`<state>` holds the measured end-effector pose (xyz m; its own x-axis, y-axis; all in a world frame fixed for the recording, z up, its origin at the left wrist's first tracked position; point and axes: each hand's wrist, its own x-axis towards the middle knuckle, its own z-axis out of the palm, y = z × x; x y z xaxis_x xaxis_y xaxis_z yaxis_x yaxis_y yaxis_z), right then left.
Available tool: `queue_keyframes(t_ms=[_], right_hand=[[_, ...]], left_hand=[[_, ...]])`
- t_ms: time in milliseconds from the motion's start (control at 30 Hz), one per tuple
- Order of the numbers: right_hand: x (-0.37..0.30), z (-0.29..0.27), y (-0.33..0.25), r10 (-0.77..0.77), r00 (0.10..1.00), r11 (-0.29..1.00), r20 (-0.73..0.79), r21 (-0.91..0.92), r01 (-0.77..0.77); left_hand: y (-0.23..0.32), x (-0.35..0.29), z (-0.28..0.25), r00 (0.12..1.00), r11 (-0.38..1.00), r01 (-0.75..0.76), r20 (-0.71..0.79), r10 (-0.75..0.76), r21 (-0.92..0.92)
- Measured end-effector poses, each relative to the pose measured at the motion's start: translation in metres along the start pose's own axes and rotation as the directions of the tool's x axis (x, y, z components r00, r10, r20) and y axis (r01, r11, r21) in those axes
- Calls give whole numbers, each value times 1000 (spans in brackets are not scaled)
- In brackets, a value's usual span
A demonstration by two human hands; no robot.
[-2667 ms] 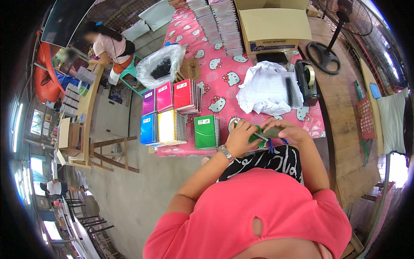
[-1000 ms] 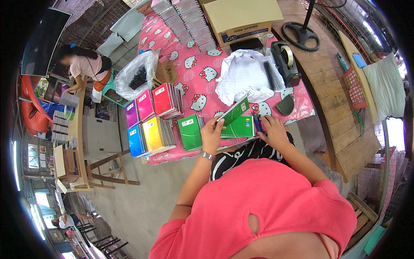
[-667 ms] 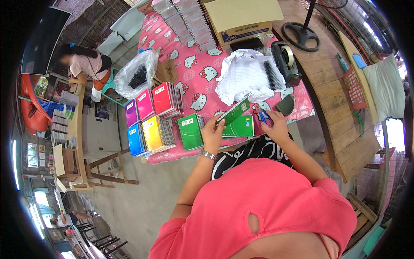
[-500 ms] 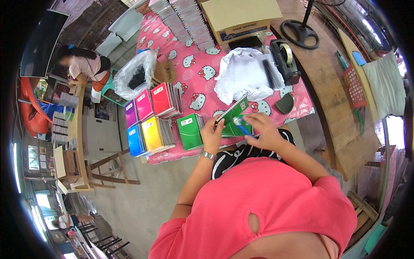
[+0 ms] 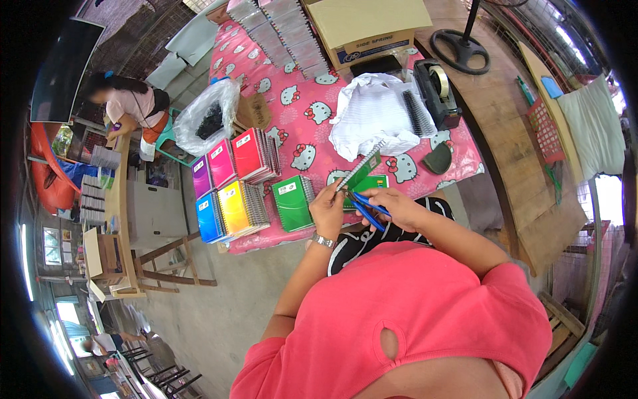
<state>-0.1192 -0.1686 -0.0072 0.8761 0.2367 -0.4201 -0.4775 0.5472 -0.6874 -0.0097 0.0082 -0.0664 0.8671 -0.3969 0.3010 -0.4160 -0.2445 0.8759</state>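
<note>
My left hand (image 5: 327,209) is closed on the end of a green spiral notebook (image 5: 364,173), which it holds tilted up off the table. In my right hand (image 5: 403,209) are blue-handled pliers (image 5: 367,211), their handles spread and their jaws at the end of the notebook's wire coil, close to my left fingertips. Whether the jaws grip the wire is too small to tell. Behind the pliers, partly covered, lies another green notebook (image 5: 380,181). A stack of green spiral notebooks (image 5: 292,203) stands just left of my left hand.
Red (image 5: 251,154), yellow (image 5: 236,205) and blue notebooks (image 5: 209,217) stand in stacks at the left. A plastic bag of black coils (image 5: 211,118) is behind them. White paper (image 5: 369,114), a tape dispenser (image 5: 438,96) and a cardboard box (image 5: 372,33) lie farther back. Someone (image 5: 136,103) works at far left.
My right hand has turned and brought the pliers left to the notebook's coil end; their handles now show spread. My left hand keeps its hold on the notebook.
</note>
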Motion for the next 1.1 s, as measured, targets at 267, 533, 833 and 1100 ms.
queue_keyframes(t_ms=[267, 533, 833, 1100], right_hand=[[-12, -70, 16, -621, 773, 365, -130, -920, 139], [2, -93, -12, -733, 680, -17, -30, -998, -62], [72, -147, -99, -862, 475, 64, -175, -969, -240], [115, -180, -96, -829, 493, -69, -263, -827, -558]], left_hand=[[28, 23, -74, 980, 982, 30, -187, -66, -188], [59, 87, -118, 979, 714, -146, 205, 4, 684], [-14, 44, -106, 934, 585, 52, 167, -315, 810], [-34, 9, -128, 923, 783, 179, 174, -344, 596]])
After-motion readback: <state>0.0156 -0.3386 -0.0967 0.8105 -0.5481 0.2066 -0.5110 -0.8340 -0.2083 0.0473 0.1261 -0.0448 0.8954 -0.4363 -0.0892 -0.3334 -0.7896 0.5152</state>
